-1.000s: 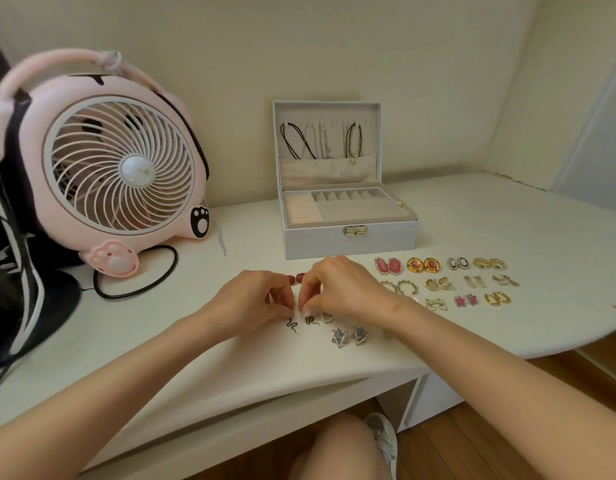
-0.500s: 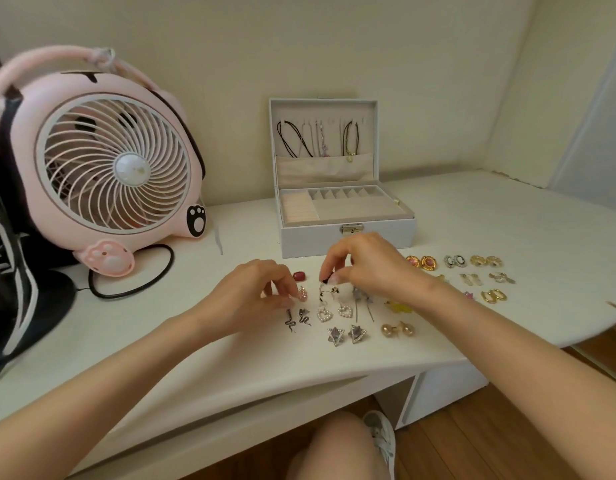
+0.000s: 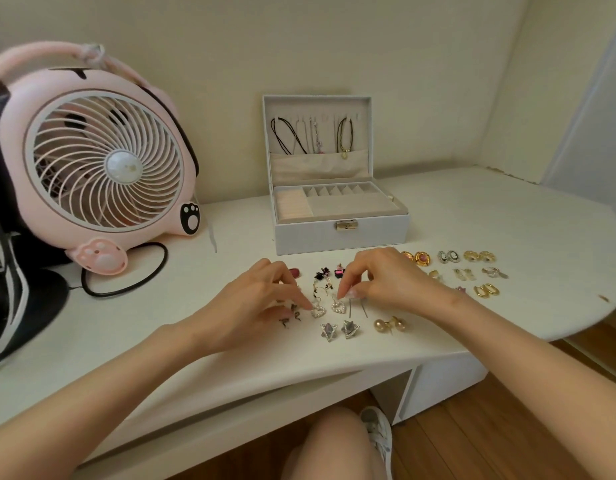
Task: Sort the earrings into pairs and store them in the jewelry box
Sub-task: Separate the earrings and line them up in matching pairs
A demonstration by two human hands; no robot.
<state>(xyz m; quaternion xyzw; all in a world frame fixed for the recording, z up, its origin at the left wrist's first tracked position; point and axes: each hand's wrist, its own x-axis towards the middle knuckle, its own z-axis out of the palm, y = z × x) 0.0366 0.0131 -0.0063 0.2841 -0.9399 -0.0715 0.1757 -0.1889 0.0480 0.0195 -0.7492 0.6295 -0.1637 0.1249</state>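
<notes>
A white tabletop (image 3: 507, 216) runs along a cream wall, and the sorting happens near its front edge.

The right hand (image 3: 379, 278) has its thumb and forefinger pressed together, pinching the ear wire of one of the two pearl heart earrings (image 3: 338, 307), with the other fingers curled behind. The left hand (image 3: 261, 296) curls its fingers (image 3: 305, 304) down onto the second heart, on the fan side. I cannot tell whether it pinches that heart or only nudges it. The two hearts lie flat, just beside each other.

Around them lie sorted pairs: snake earrings (image 3: 291, 315) under the left hand, star earrings (image 3: 339, 330) in front, gold ball earrings (image 3: 389, 323) beside those. More gold pairs sit in rows past the right wrist. The jewelry box (image 3: 341, 233) stands open behind the hands, its padded compartments holding no earrings that I can see and necklaces (image 3: 313, 136) hanging in the lid. A pink fan (image 3: 102, 164) stands well to the side.

These pieces are likely very light and will skid on the smooth surface. The thin wire hooks probably bend easily and the pearl rims may snag. I judge it best to take each by the top of its hook or the edge of its heart, lift the pair together, and lay it down rather than drop it.
</notes>
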